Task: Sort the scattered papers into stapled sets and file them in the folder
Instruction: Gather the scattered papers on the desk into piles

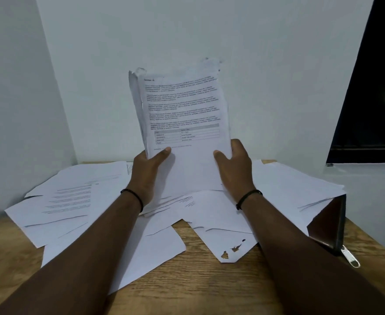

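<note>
Left hand point(149, 163) gripped the paper stack point(182, 114) at its lower left edge | right hand point(234, 160) gripped its lower right | stack upright above loose sheets point(68, 201) on the wooden surface point(198, 280) | brown zip folder point(330, 226) at right, partly under sheets.

pale blue-white walls point(187, 30) meeting in a corner at left, wooden table point(198, 280) pushed into that corner, dark window point(378, 87) at right, white sill point(369, 176) below it, dim even light
</note>
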